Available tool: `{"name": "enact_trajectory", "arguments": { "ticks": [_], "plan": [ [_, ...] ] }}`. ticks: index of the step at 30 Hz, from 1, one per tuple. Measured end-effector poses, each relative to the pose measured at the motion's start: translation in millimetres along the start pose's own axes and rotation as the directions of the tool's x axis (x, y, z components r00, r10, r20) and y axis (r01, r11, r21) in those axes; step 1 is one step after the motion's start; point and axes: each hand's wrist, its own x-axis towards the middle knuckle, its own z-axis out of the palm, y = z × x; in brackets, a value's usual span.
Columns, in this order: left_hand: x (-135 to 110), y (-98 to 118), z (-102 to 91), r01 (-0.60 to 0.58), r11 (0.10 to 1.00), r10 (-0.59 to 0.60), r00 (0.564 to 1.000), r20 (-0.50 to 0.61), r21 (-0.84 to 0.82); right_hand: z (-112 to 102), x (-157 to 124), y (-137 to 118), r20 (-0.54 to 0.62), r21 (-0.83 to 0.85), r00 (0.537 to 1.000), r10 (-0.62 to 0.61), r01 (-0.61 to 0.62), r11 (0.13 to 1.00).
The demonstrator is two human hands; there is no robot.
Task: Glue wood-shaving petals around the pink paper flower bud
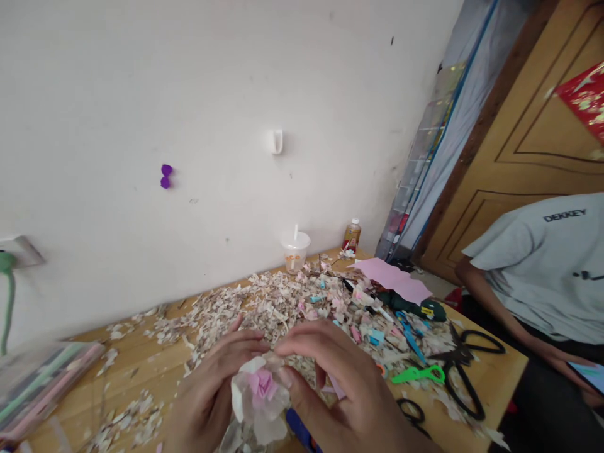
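Both my hands hold a small paper flower (pixel 262 393) with white outer petals and a pink centre, low over the wooden table (pixel 141 371). My left hand (pixel 207 393) cups it from the left with fingers curled round the petals. My right hand (pixel 344 384) presses on it from the right, thumb and fingertips pinched at its top edge. Paper scraps (pixel 264 302) lie thick on the table behind the flower.
Green-handled scissors (pixel 419 375), black scissors (pixel 460 365) and blue scissors (pixel 409 333) lie to the right. A pink sheet (pixel 394 280), a plastic cup (pixel 295 250) and a small bottle (pixel 352 235) stand near the wall. Another person in a grey shirt (pixel 547 264) sits at right. A clear box (pixel 42 377) lies left.
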Motion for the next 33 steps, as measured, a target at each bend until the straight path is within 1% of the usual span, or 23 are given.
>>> {"name": "enact_trajectory", "arguments": {
  "ticks": [3, 7, 14, 19, 24, 29, 33],
  "plan": [
    [0, 0, 0.0, 0.016, 0.999, -0.016, 1.000, 0.013, 0.029, 0, 3, -1, -0.013, 0.016, 1.000, -0.028, 0.028, 0.999],
    [0, -1, 1.6, 0.055, 0.998, -0.056, 0.998, 0.022, 0.044, -1, 4, -3, -0.021, -0.025, 0.999, -0.035, 0.034, 0.999],
    [1, 0, 2.5, 0.044, 0.998, -0.045, 0.999, 0.015, 0.050, -1, 5, -4, -0.013, -0.021, 0.999, -0.038, 0.038, 0.999],
    [2, 1, 1.8, 0.051, 0.998, -0.053, 0.997, 0.050, 0.045, -2, 3, -4, 0.016, -0.036, 0.999, -0.043, 0.043, 0.998],
    [-1, 1, -0.4, 0.063, 0.997, -0.067, 0.995, 0.073, 0.053, -4, 4, -3, 0.008, -0.063, 0.998, -0.061, 0.062, 0.996],
    [-5, -1, -1.7, 0.079, 0.993, -0.087, 0.993, 0.085, 0.086, -7, 0, 1, -0.031, -0.113, 0.999, -0.026, 0.023, 0.993],
    [-4, -1, -1.4, 0.052, 0.995, -0.060, 0.995, 0.083, 0.087, -9, -6, 7, 0.021, -0.146, 0.999, -0.050, 0.053, 0.988]
  ]
}}
